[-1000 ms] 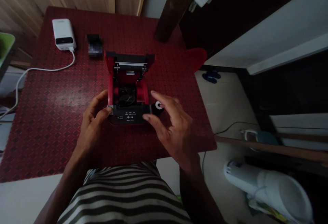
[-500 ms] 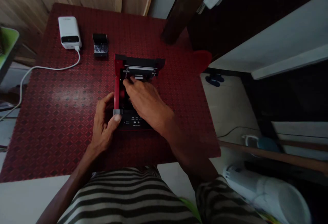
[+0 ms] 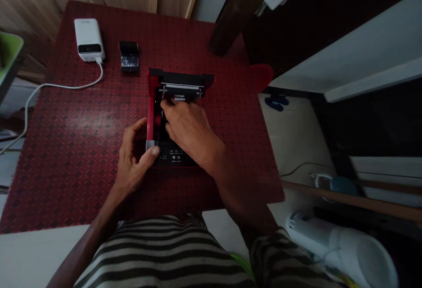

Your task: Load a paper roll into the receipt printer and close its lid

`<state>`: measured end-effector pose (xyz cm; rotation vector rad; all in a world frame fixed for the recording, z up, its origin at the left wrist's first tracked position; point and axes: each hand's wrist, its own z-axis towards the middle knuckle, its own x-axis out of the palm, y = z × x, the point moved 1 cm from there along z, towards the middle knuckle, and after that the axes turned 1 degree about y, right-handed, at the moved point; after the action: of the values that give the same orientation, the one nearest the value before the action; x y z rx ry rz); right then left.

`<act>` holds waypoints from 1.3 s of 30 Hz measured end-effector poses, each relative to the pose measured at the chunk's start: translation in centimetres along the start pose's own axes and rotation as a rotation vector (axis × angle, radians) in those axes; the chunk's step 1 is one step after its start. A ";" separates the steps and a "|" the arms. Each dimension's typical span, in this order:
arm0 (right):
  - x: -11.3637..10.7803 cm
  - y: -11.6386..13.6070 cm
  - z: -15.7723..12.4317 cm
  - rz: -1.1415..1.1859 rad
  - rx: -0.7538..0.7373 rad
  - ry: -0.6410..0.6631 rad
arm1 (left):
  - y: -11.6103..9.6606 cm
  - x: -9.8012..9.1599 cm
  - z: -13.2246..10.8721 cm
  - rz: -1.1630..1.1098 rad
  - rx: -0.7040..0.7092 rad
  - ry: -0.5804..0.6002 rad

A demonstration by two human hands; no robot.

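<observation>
A red and black device (image 3: 173,158), seemingly a small label printer, sits on the table with its black lid (image 3: 184,78) raised. My left hand (image 3: 133,154) holds its front left corner, thumb on the button panel and fingers along the red side wall. Deep in the open bay, my right hand (image 3: 189,125) has its fingers bent and drawn together near the left inner wall. Whatever these fingertips touch or hold is hidden. Behind the device to the left lies a small black roll (image 3: 129,56) with a shiny strip.
The red patterned table (image 3: 82,160) also bears a white power bank (image 3: 89,39) with a white cable (image 3: 62,87) running off left. A tall brown container (image 3: 234,15) stands at the back right. Beyond the right edge are slippers (image 3: 277,102) and a white cylinder (image 3: 343,248).
My right hand has shifted very slightly right inside the bay. My left thumb has slid a little farther onto the panel. The view has tilted slightly.
</observation>
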<state>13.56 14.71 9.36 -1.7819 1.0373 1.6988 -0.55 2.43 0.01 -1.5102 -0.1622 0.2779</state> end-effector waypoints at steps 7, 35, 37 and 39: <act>-0.9 0.9 -1.1 0.065 0.101 0.011 | -0.3 0.0 0.1 -0.034 -0.031 0.019; 10.9 -14.6 0.1 0.924 0.276 -0.598 | -0.9 -0.2 -0.3 0.053 -0.043 -0.013; 10.8 -15.0 -0.9 0.919 0.310 -0.575 | -1.2 -0.2 -0.3 0.050 -0.047 -0.015; 10.4 -15.4 -3.1 0.901 0.359 -0.579 | -1.5 -0.1 -0.3 0.041 -0.058 -0.012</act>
<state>26.91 19.56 -2.98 -0.5110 1.8341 2.1168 -0.39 2.02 1.48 -1.5709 -0.1506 0.3172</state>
